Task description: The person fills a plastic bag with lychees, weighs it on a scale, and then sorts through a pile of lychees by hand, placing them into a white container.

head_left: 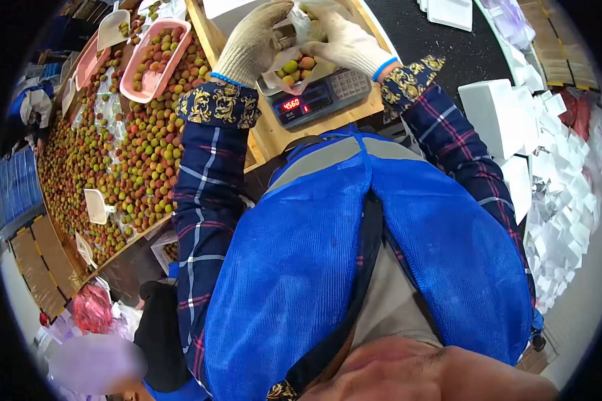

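Note:
A digital scale [321, 100] with a lit red display stands on a wooden board. On it lies an open plastic bag with red and green lychees [297, 69]. My left hand [251, 41], in a white knit glove, curves round the bag's left side, its fingertips partly hidden at the bag's upper edge. My right hand [346, 41], gloved too, is on the other side, fingers bent round the bag's gathered white plastic [302, 25]. Both hands touch the bag above the scale.
A sloping table of loose lychees [137, 154] lies at left, with a pink basket [155, 60] and a white scoop [97, 206]. White foam boxes [491, 110] and a pile of white pieces [562, 220] stand at right. Another person [164, 334] is at lower left.

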A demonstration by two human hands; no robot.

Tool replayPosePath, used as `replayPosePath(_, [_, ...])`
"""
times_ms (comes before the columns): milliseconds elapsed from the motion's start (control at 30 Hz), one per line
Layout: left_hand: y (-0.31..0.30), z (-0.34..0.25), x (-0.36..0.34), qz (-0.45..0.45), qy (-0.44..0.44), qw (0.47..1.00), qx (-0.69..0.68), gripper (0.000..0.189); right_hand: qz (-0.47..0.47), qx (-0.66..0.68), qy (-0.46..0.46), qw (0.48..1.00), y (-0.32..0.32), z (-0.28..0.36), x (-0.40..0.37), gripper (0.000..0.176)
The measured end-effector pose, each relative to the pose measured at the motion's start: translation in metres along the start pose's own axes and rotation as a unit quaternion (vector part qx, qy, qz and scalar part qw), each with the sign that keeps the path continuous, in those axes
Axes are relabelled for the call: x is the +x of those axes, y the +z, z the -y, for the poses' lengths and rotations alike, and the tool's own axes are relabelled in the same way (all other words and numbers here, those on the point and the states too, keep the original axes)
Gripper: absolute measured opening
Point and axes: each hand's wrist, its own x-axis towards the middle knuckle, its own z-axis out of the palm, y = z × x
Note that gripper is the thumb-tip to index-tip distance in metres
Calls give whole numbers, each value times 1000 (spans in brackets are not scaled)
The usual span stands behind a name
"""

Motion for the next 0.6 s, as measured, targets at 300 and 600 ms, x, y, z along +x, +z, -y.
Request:
replayPosePath(300, [-46, -2, 5, 10, 96, 982, -162, 21, 31, 20, 10, 999, 12, -24, 10, 55])
replayPosePath(600, [-94, 2, -24, 99, 175, 971, -130, 32, -41, 127, 94, 987, -15, -11, -28, 78])
